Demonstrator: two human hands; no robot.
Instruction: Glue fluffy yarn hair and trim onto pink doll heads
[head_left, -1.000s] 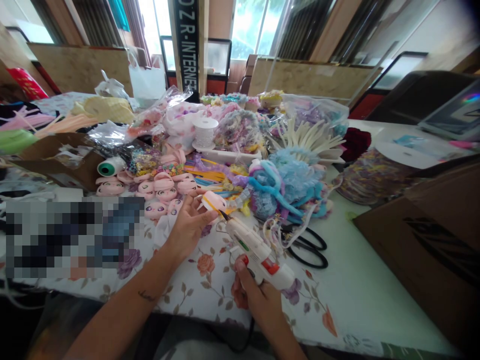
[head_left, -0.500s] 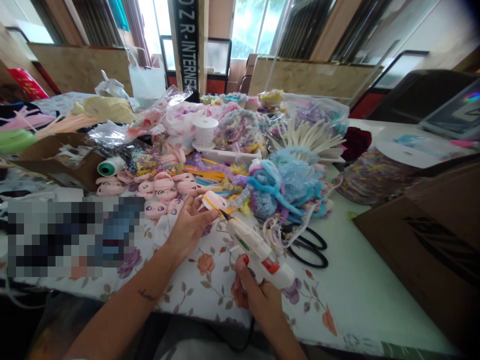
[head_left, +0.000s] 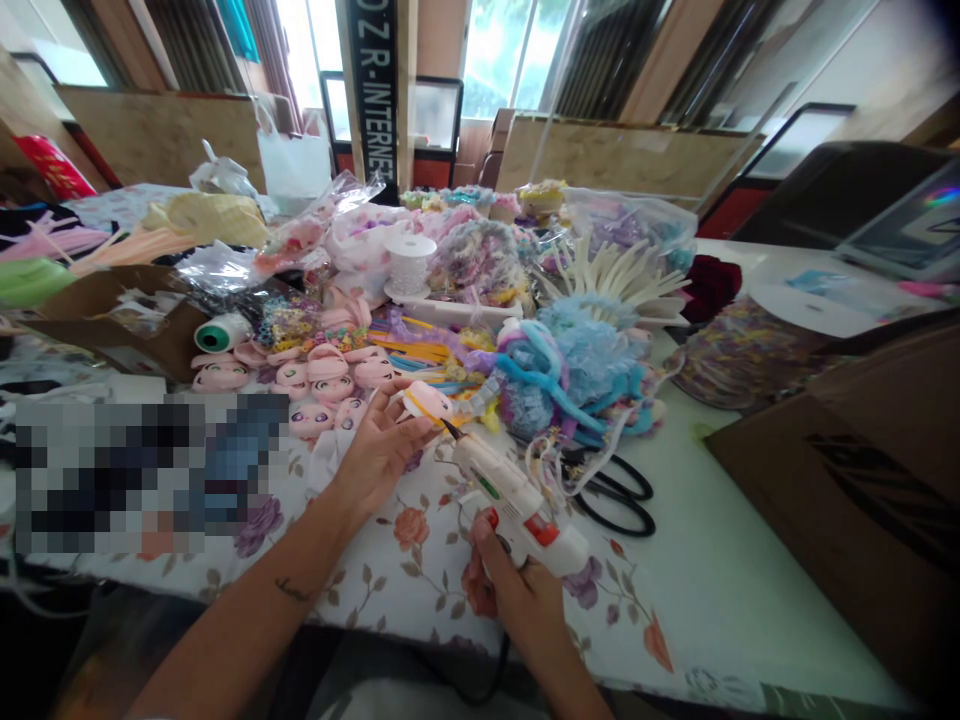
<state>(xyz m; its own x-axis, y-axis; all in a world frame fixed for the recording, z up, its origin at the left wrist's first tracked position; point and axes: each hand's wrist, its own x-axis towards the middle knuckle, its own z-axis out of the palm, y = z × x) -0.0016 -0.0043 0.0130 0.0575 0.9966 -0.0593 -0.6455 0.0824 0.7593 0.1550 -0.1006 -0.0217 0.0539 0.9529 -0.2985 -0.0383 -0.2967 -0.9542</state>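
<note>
The pink doll head (head_left: 433,397), with an orange band (head_left: 420,407) across it, is held just beyond the tip of the glue gun (head_left: 506,485). The left hand (head_left: 381,440) has its grip closed on the head, thumb near the band. The right hand (head_left: 521,590) has its grip wrapped around the gun's handle. The gun's tip points at the band's near end; contact cannot be confirmed.

Assessment: the step appears to be gluing the band. Recommended: brace the head firmly, lay a thin bead along the band's edge, and position the left thumb clear of hot glue.

Left of the gun, beyond the left hand, lie more doll heads (head_left: 332,385). Near the gun's right side, black-handled scissors (head_left: 646,485) rest on the worktop (head_left: 750,560); elbow room there should be watched.
</note>
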